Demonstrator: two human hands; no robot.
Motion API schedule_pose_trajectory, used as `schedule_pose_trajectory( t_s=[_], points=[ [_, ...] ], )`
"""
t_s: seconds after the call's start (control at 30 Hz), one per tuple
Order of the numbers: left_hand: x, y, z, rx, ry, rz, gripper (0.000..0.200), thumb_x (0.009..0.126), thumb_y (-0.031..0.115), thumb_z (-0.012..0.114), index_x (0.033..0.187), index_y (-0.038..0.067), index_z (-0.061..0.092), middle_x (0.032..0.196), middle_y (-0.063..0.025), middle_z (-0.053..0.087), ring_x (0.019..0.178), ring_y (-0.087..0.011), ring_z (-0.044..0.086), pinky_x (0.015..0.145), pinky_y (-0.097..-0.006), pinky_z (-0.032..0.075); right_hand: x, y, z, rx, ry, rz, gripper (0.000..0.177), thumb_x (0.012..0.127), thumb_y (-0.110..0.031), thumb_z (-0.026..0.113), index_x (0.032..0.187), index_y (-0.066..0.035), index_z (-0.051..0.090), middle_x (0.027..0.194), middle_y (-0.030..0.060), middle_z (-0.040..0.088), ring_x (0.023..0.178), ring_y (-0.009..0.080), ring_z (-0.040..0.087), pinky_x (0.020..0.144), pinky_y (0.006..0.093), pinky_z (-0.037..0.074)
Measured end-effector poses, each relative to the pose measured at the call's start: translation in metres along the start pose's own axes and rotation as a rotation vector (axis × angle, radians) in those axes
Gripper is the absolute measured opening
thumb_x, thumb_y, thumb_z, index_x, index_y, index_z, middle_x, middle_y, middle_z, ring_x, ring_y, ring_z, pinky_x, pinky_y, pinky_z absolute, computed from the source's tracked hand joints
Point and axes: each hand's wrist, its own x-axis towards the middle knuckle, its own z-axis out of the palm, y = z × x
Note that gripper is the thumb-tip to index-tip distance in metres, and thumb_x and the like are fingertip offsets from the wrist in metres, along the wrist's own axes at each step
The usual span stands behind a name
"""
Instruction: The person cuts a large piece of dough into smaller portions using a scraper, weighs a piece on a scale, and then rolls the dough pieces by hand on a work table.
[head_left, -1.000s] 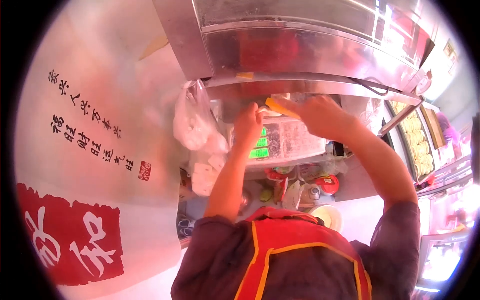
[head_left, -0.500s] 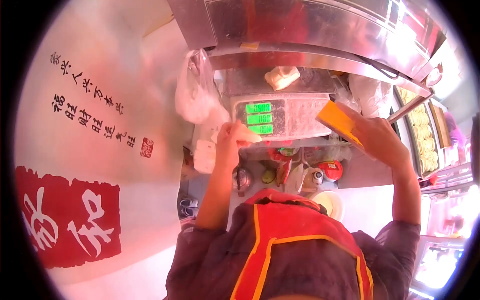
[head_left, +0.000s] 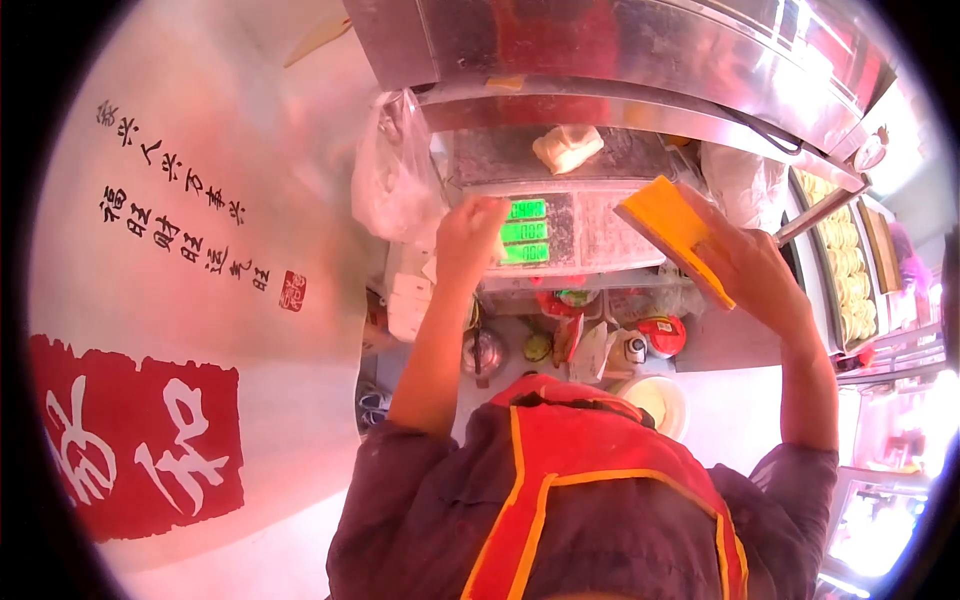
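My right hand [head_left: 755,265] grips a flat yellow dough scraper [head_left: 665,225], held tilted over the right end of a digital scale [head_left: 610,235]. My left hand [head_left: 470,240] is closed in front of the scale's lit green display [head_left: 526,230] and covers its left edge. A pale piece of dough showed in those fingers a moment ago; the hand now mostly hides it. On the scale's dark platform [head_left: 480,155] sits a lump of pale dough [head_left: 567,149], apart from both hands.
A plastic bag [head_left: 395,175] hangs left of the scale. A steel cabinet [head_left: 620,60] borders the back. On the right stands a tray of pale dough pieces [head_left: 845,260]. Below are a metal pot [head_left: 482,353], a red-lidded container [head_left: 662,337] and a pale bucket [head_left: 665,400].
My left hand has moved up and slightly right, over the display's edge, and its dough is now mostly hidden. The scraper has shifted slightly left and tilted. The display digits differ.
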Motion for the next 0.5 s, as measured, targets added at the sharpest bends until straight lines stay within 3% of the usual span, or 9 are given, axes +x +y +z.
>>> schedule_pose_trajectory(
  t_s=[0.03,0.1,0.17,0.27,0.3,0.4,0.43,0.47,0.5],
  points=[
    [0.006,0.003,0.007,0.102,0.050,0.132,0.035,0.081,0.035,0.065,0.102,0.006,0.063,0.088,-0.0087,0.067,0.078,-0.0206,0.064,0.067,-0.0317,0.049,0.000,0.002,0.006,-0.050,0.028,-0.051,0.065,0.084,-0.010,0.058,0.143,-0.012,0.030,0.110,0.0170,0.062,0.069,0.0337,0.064,0.063,0.0412,0.052],
    [0.022,0.015,0.021,0.278,0.076,0.198,0.037,0.079,0.034,0.067,0.104,0.007,0.063,0.091,-0.0103,0.067,0.084,-0.0257,0.064,0.074,-0.0359,0.049,0.002,0.010,0.023,-0.225,0.113,-0.179,0.066,0.084,-0.009,0.058,0.143,-0.012,0.030,0.112,0.0166,0.062,0.070,0.0320,0.064,0.062,0.0409,0.052],
    [0.045,0.035,0.035,0.391,0.104,0.263,0.040,0.076,0.034,0.070,0.105,0.007,0.063,0.094,-0.0119,0.067,0.091,-0.0303,0.063,0.077,-0.0414,0.049,0.013,-0.005,0.019,0.018,0.229,-0.024,0.065,0.083,-0.007,0.057,0.143,-0.011,0.032,0.101,0.0178,0.065,0.069,0.0314,0.065,0.058,0.0410,0.052],
    [0.068,0.041,0.052,0.525,0.077,0.369,0.043,0.076,0.036,0.071,0.104,0.006,0.063,0.097,-0.0132,0.067,0.090,-0.0314,0.063,0.077,-0.0426,0.049,0.014,-0.006,0.020,0.040,0.153,0.048,0.066,0.083,-0.007,0.057,0.143,-0.011,0.030,0.088,0.0160,0.066,0.067,0.0314,0.065,0.056,0.0407,0.051],
    [0.074,0.042,0.058,0.605,0.023,0.375,0.042,0.076,0.036,0.071,0.104,0.006,0.063,0.098,-0.0143,0.066,0.088,-0.0324,0.064,0.076,-0.0428,0.049,0.011,-0.007,0.018,0.031,0.168,0.028,0.072,0.082,-0.007,0.058,0.145,-0.012,0.025,0.079,0.0161,0.066,0.066,0.0322,0.065,0.055,0.0405,0.051],
    [0.081,0.061,0.078,0.848,-0.154,0.485,0.041,0.077,0.036,0.070,0.104,0.006,0.063,0.098,-0.0160,0.066,0.089,-0.0340,0.064,0.077,-0.0424,0.049,-0.013,-0.006,0.014,0.127,0.039,0.265,0.063,0.087,-0.011,0.056,0.144,-0.018,0.029,0.097,0.0201,0.064,0.077,0.0371,0.064,0.069,0.0439,0.053],
    [0.086,0.052,0.083,0.755,-0.247,0.458,0.044,0.077,0.031,0.070,0.112,0.006,0.060,0.107,-0.0168,0.064,0.098,-0.0333,0.061,0.086,-0.0413,0.047,-0.021,-0.012,0.009,0.112,-0.038,0.350,0.063,0.088,-0.014,0.056,0.144,-0.018,0.028,0.090,0.0187,0.065,0.075,0.0358,0.064,0.064,0.0426,0.053],
    [0.099,0.040,0.087,0.658,-0.368,0.445,0.050,0.077,0.027,0.069,0.120,0.006,0.057,0.116,-0.0177,0.061,0.108,-0.0326,0.058,0.095,-0.0402,0.044,-0.032,-0.006,0.021,0.138,0.014,0.363,0.065,0.087,-0.016,0.057,0.145,-0.018,0.026,0.087,0.0177,0.065,0.071,0.0337,0.064,0.058,0.0410,0.052],
    [0.115,0.017,0.084,0.656,-0.399,0.894,0.050,0.077,0.017,0.070,0.122,0.002,0.055,0.121,-0.0173,0.058,0.110,-0.0303,0.056,0.095,-0.0384,0.044,-0.052,0.000,0.029,0.158,0.014,0.371,0.067,0.086,-0.018,0.059,0.145,-0.017,0.027,0.082,0.0164,0.064,0.065,0.0327,0.064,0.054,0.0405,0.050]
  ],
)
